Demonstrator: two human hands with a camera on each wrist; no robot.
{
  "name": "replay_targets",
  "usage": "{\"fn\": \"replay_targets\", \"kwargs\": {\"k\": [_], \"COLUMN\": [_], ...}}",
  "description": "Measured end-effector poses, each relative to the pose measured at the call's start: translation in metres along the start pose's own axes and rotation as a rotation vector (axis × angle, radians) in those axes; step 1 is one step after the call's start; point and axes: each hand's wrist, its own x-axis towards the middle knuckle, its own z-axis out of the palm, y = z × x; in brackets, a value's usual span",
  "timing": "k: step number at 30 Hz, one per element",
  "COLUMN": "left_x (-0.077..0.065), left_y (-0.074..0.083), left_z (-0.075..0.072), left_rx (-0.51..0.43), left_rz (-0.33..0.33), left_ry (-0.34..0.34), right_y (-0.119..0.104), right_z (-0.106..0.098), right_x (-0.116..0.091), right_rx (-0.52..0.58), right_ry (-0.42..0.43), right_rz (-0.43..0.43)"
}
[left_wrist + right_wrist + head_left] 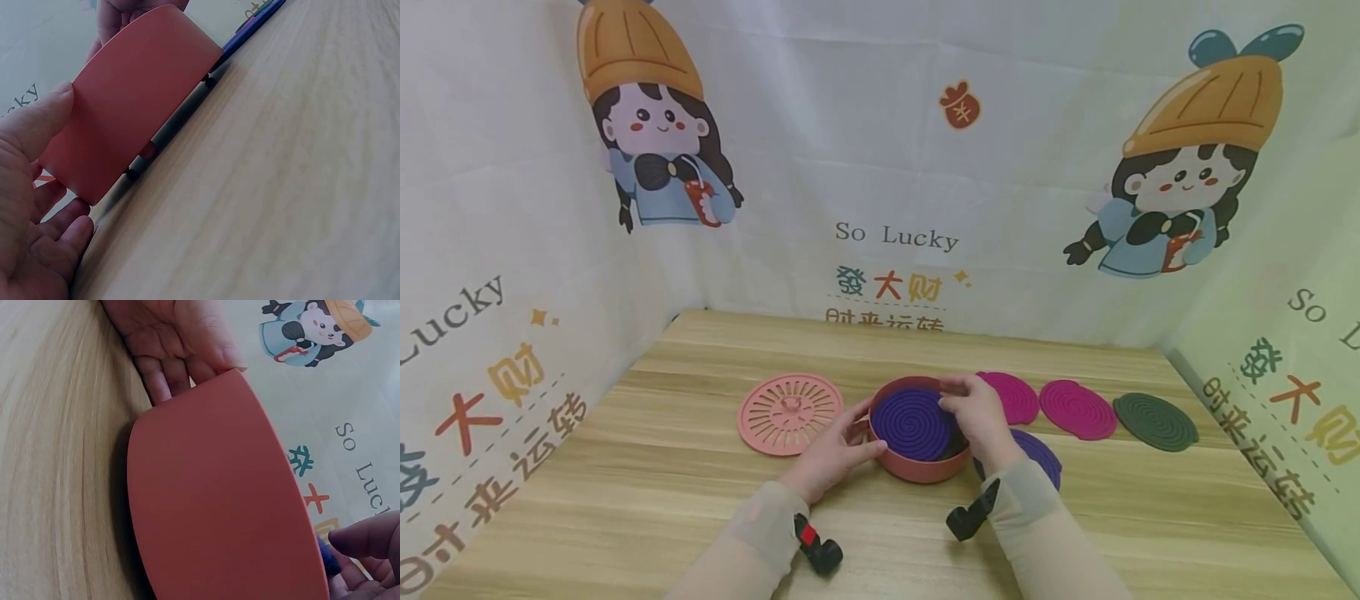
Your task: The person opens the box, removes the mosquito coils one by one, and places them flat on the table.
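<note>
A round coral-coloured mosquito coil box [921, 472] stands on the table without its lid. My left hand [835, 454] holds its left side, thumb at the rim and fingers round the wall. Inside the box lies a purple mosquito coil [910, 423], with a dark gap showing at its lower right. At the right rim my right hand [981, 417] pinches the coil's edge; the right wrist view shows a bit of purple [327, 556] by the thumb and fingers. The slotted coral lid [791, 421] with a small knob lies left of the box.
Under the right forearm lies another purple coil [1039, 454], partly hidden. Further right are two magenta coils, one nearer [1013, 400] and one beyond [1077, 409], then a dark green coil [1156, 422]. A printed cloth [1037, 275] stands round the wooden table [625, 500].
</note>
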Motion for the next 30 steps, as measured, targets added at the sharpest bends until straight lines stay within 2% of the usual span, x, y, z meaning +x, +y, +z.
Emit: {"fn": "replay_targets", "kwargs": {"k": [6,15,21,30], "left_x": [0.0014,0.0017,0.0016,0.0007], "left_y": [-0.0018,-0.0012,-0.0006,0.0000], "left_z": [-0.0006,-0.0002,-0.0001,0.0006], "left_rx": [0.008,0.010,-0.003,-0.005], "left_rz": [0.000,0.006,0.013,0.013], "left_ry": [0.002,0.002,-0.007,-0.010], "right_y": [-0.0013,-0.0024,-0.0034,-0.0030], "right_z": [-0.0013,-0.0026,-0.0025,-0.0015], "right_x": [0.0000,0.0005,-0.0005,-0.0021], "right_rx": [0.033,0.092,0.094,0.068], "right_ry": [-0.022,-0.079,-0.091,-0.095], "right_rz": [0.038,0.173,0.196,0.175]}}
